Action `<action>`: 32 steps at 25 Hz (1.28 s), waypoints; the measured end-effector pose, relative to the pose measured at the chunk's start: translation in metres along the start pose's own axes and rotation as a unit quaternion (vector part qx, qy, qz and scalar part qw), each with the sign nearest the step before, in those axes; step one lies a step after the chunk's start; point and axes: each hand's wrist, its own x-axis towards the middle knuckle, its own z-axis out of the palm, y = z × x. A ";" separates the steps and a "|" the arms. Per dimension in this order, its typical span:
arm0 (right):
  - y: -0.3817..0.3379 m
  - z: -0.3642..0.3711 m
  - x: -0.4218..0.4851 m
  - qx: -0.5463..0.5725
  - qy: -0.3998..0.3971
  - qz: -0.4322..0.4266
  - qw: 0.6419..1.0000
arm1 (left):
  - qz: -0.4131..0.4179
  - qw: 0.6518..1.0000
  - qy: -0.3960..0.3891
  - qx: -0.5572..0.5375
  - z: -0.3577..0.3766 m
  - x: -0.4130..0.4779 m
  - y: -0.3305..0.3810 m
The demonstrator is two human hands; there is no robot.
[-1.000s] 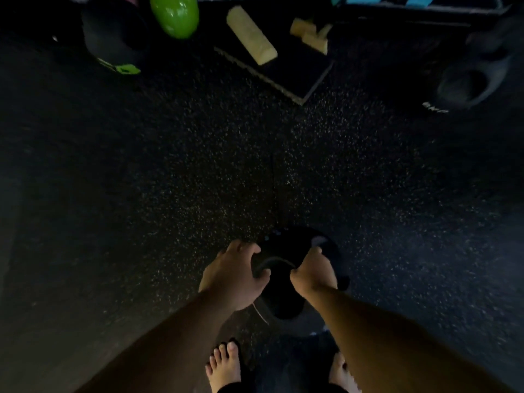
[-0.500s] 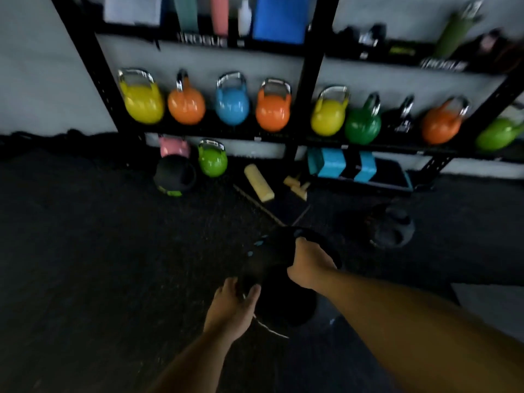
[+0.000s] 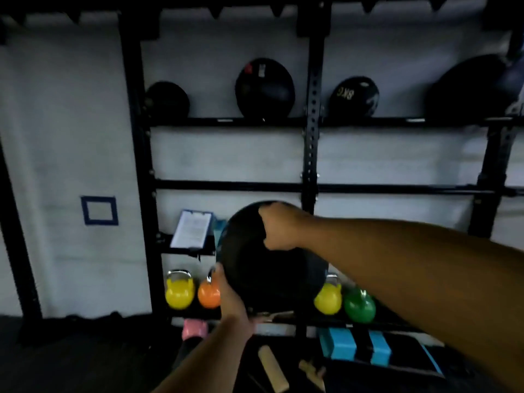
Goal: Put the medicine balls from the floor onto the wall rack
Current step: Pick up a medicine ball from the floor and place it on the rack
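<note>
Now we hold the medicine ball mid-frame, left hand cupped beneath, right hand gripping its top; we should lift it into the gap on the ball shelf above

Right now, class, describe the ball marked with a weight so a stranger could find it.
Find the black wall rack and its top shelf of dark medicine balls. The one just right of the central upright, the 8 kg ball, alone bears pale lettering.

Both hands raised, fingers curled.
</note>
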 end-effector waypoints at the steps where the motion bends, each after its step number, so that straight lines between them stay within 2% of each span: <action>1: 0.003 -0.027 0.011 0.002 0.027 -0.002 1.000 | 0.028 0.999 -0.017 0.010 0.017 0.005 0.026; 4: 0.012 -0.093 0.059 0.013 0.081 -0.004 0.997 | 0.091 0.994 -0.048 0.029 0.067 0.040 0.101; 7: 0.017 -0.127 0.124 -0.014 0.139 -0.009 0.990 | 0.148 0.986 -0.070 0.026 0.100 0.099 0.161; 15: 0.062 -0.135 0.299 -0.018 0.176 0.029 0.984 | 0.203 0.974 -0.098 0.024 0.170 0.273 0.267; 21: 0.158 -0.097 0.421 -0.005 0.180 0.050 0.982 | 0.211 0.968 -0.128 0.052 0.235 0.437 0.278; 24: 0.234 -0.071 0.488 0.010 0.193 0.069 0.979 | 0.216 0.964 -0.145 0.052 0.290 0.523 0.272; 28: 0.341 -0.040 0.582 0.036 0.180 0.123 0.975 | 0.167 0.969 -0.153 0.096 0.364 0.690 0.259; 31: 0.411 0.002 0.648 -0.005 0.145 0.160 0.976 | 0.128 0.975 -0.142 0.113 0.394 0.799 0.232; 32: 0.425 0.022 0.675 -0.013 0.126 0.160 0.979 | 0.131 0.972 -0.140 0.134 0.397 0.810 0.229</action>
